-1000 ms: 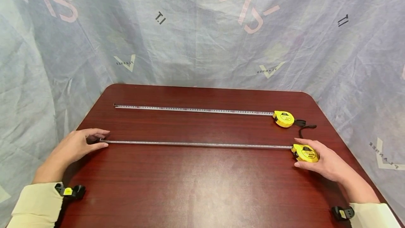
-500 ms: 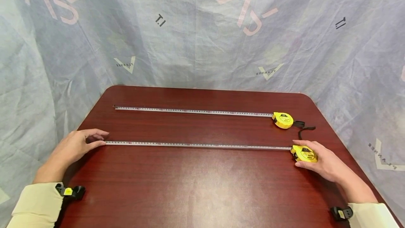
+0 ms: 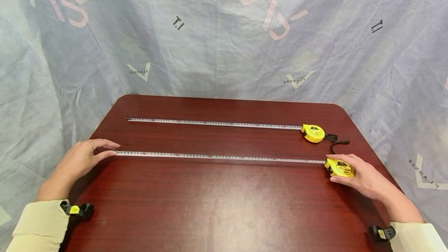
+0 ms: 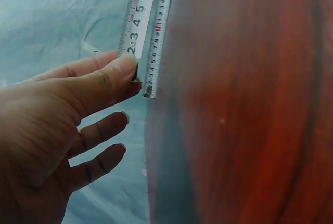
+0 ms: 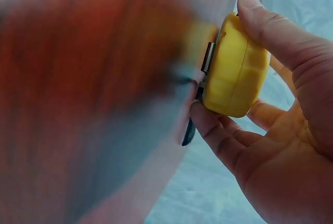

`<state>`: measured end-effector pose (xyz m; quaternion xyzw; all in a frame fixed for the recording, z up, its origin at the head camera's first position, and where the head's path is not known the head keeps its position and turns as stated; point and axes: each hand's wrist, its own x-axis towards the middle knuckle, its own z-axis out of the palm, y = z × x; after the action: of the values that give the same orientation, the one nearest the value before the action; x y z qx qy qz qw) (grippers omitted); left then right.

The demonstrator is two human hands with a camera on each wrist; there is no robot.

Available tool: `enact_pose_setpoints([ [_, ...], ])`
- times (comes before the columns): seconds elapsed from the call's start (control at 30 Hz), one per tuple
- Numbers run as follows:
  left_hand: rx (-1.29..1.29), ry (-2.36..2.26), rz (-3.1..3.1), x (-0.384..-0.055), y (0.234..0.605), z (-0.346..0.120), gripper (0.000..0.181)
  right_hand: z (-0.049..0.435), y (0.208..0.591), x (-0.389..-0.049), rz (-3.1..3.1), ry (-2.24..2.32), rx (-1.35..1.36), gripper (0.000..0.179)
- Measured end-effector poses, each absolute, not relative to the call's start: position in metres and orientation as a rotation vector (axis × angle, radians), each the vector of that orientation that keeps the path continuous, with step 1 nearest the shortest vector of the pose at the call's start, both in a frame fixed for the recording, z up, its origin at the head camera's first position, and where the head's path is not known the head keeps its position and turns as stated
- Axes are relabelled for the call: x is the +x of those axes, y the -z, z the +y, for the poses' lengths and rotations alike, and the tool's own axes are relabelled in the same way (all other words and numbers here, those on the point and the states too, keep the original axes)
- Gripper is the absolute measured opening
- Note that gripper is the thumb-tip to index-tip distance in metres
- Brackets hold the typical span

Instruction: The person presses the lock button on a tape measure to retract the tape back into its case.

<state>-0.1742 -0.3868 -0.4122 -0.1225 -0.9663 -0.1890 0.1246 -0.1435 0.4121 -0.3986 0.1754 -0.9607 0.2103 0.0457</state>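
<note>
My right hand [image 3: 364,176] grips the yellow case of a tape measure [image 3: 341,168] at the table's right side. Its white blade [image 3: 210,156] runs across to my left hand [image 3: 82,158], whose thumb and forefinger pinch the hooked end. In the left wrist view the numbers near that end show beside the thumb [image 4: 119,68], while the other fingers spread loosely. The right wrist view has the yellow case [image 5: 237,68] between thumb and fingers, a metal clip on its side. Farther back lies a second yellow tape measure [image 3: 313,133], its blade [image 3: 217,123] pulled out leftward, nearly parallel.
The dark red wooden table [image 3: 224,205] has rounded far corners. A black wrist strap [image 3: 338,142] trails from the far tape measure toward the right hand. Grey printed cloth [image 3: 217,49] hangs behind the table and at both sides.
The near blade has turned from edge-on to face up, showing its numbers. Both hands have shifted slightly, the left a little away from me and the right a little rightward. The far tape measure lies still.
</note>
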Motion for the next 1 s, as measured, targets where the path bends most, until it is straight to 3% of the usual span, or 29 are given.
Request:
enact_pose_setpoints([
  [0.33, -0.430, 0.507, -2.673, -0.179, 0.398, -0.389, 0.020, 0.416, 0.374, -0.154, -2.857, -0.678, 0.621, 0.065],
  [1.0, -0.439, 0.494, -2.638, -0.206, 0.343, -0.386, 0.013, 0.420, 0.319, -0.170, -2.921, -0.671, 0.526, 0.065],
])
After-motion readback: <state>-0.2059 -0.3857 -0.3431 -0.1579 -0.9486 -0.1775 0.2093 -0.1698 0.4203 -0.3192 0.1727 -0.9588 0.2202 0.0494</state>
